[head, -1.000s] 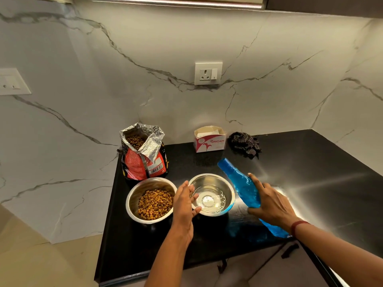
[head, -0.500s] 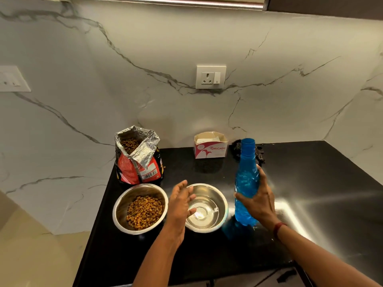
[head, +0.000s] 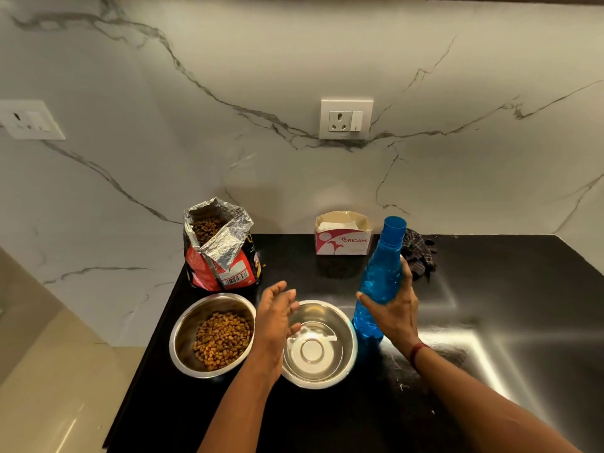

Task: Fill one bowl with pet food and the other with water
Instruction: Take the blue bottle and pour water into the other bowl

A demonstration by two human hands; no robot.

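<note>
Two steel bowls stand side by side near the counter's front. The left bowl (head: 183,335) holds brown kibble. The right bowl (head: 343,341) holds clear water. My left hand (head: 276,317) hovers between them with relaxed fingers over the water bowl's left rim, holding nothing. My right hand (head: 394,313) grips the lower body of a blue plastic bottle (head: 380,273), which stands upright on the counter just right of the water bowl. An open red and foil pet food bag (head: 219,253) stands behind the kibble bowl.
A black counter (head: 506,322) meets a marble wall. A small Origami tissue box (head: 341,238) and a dark crumpled cloth (head: 420,253) sit at the back. A wall socket (head: 345,119) is above. The counter's left edge drops to a beige floor (head: 58,387).
The blue bottle went from tilted towards the water bowl to upright on the counter, still in my right hand. My left hand stayed by the bowl. The camera view shifted.
</note>
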